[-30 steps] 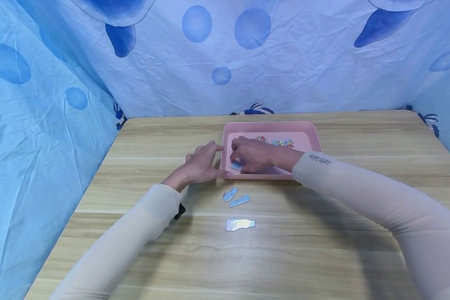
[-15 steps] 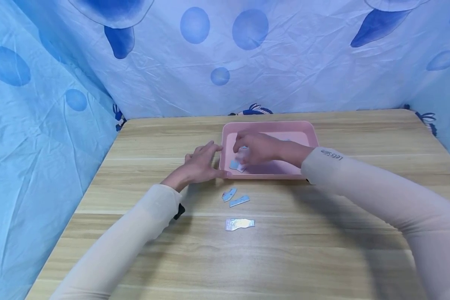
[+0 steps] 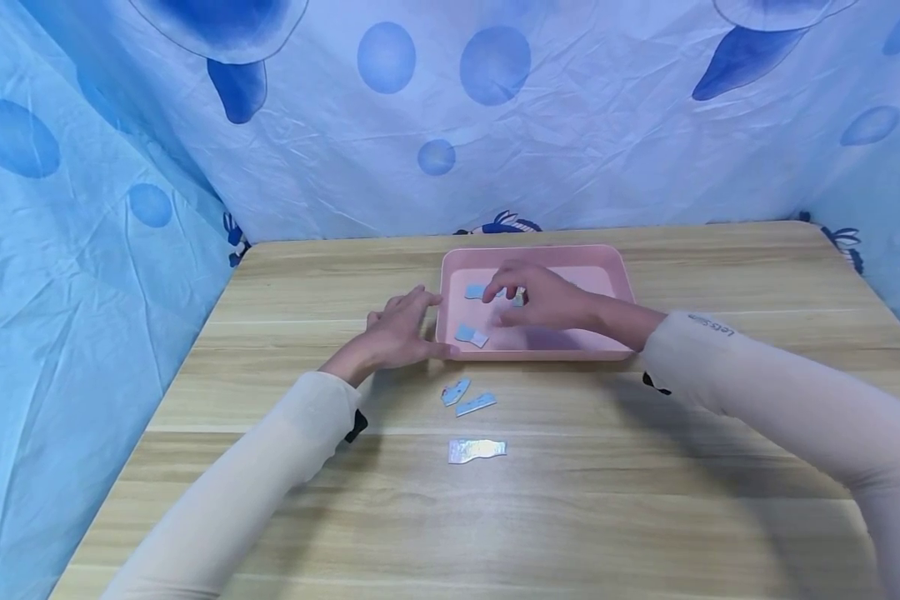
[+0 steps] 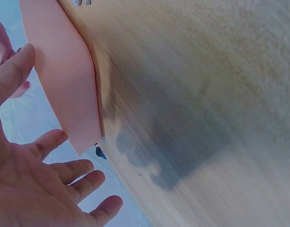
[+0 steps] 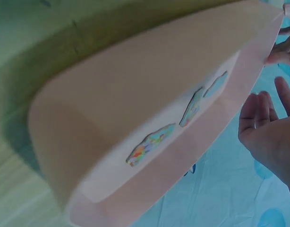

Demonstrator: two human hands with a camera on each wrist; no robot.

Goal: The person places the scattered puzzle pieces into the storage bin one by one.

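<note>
A pink tray (image 3: pixel 540 355) lies on the wooden table with several flat puzzle-like pieces inside. Two light blue pieces show at its left, one near the back (image 3: pixel 475 292) and one near the front (image 3: pixel 471 335). My left hand (image 3: pixel 393 333) touches the tray's left rim, thumb and fingers spread, as the left wrist view (image 4: pixel 36 189) also shows. Above the tray's middle hovers my right hand (image 3: pixel 540 296), fingers loosely bent and apart, with no piece seen between them. Colourful pieces (image 5: pixel 152 144) lie in the tray in the right wrist view, beside my right hand (image 5: pixel 272 132).
In front of the tray, two small blue pieces (image 3: pixel 456 392) (image 3: pixel 476 405) lie close together on the table (image 3: pixel 645 483). A shiny piece (image 3: pixel 477 451) lies nearer the front. A blue patterned curtain (image 3: pixel 330 150) hangs behind and at the sides.
My right hand has moved right and a little up from the tray's left front, uncovering the pieces there. My left hand has stayed at the rim.
</note>
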